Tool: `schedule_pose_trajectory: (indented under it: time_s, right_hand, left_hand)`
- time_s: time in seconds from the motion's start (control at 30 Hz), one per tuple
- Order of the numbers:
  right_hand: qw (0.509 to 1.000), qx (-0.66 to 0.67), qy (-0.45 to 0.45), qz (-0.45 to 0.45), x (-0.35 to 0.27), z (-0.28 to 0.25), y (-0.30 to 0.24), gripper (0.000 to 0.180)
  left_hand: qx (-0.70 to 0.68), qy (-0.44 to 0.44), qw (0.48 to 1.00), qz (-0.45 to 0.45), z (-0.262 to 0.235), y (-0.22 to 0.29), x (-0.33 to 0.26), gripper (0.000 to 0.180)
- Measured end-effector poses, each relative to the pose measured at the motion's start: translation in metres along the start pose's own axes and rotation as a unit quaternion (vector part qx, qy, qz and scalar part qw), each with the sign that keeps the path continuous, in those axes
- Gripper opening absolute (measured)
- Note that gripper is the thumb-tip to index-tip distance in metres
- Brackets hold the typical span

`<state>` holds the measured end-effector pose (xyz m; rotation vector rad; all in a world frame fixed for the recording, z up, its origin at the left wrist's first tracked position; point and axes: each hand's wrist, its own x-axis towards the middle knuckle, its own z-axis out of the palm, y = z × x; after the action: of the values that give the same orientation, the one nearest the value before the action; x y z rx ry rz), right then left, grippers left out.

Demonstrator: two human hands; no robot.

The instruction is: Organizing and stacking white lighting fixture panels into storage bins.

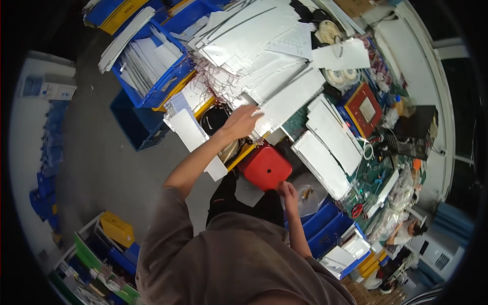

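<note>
Head view: reached to a long white panel (292, 101) with the left hand (243, 122)

Wore a grey-brown T-shirt (229, 259) and dark trousers (223, 201). Held the right hand (288, 191) low, just beside the near corner of a red stool (264, 166), fingers loosely curled; could not tell whether around anything, with the palm hidden. Had a clear plastic bag (311, 197) near it on the right, with blue bins (329, 231) below.

Farther out, laid the left hand at the panel's near-left end, fingers partly extended rather than balled up; could not tell a firm pinch from a light touch. Saw the panel lying on a heap of other white sheets (239, 40), slanting away to the right.

Judged the step in hand to be handling or sorting at the heap's near edge, with no lift visible. For the next move, seemed to need fingertips set securely on the panel's edge, perhaps with the right hand raised as support, and care around the loose red and white wires (213, 81) close by on the left.

Noted a separate stack of white panels (328, 157) to the right, and a blue crate (152, 96) filled with white pieces to the left. Beyond these, made out a red-framed box (363, 109), pale rolls (340, 77) and, far off at lower right, another person (404, 233).
</note>
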<state>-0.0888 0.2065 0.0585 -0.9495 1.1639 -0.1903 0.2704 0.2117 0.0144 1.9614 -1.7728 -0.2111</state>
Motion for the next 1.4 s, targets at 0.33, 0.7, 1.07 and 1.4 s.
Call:
schedule_pose_trajectory:
  time_s: [0.33,0.7,1.07,1.4]
  right_hand:
    - [0.844,-0.375,0.123,-0.363,0.160,0.073,-0.041,0.039]
    - [0.885,-0.349,0.109,-0.288,0.063,0.052,0.001,0.032]
    - [0.913,-0.330,0.155,-0.186,-0.020,-0.015,0.053,0.024]
    - [0.928,-0.282,0.126,-0.207,-0.019,-0.016,0.031,0.023]
  left_hand:
    - [0.287,0.148,0.919,-0.225,-0.116,-0.163,0.145,0.072]
    - [0.135,-0.129,0.887,-0.422,-0.152,-0.199,0.197,0.088]
    - [0.031,-0.104,0.903,-0.415,-0.173,-0.157,0.202,0.084]
    - [-0.021,-0.082,0.932,-0.351,-0.247,-0.090,0.210,0.096]
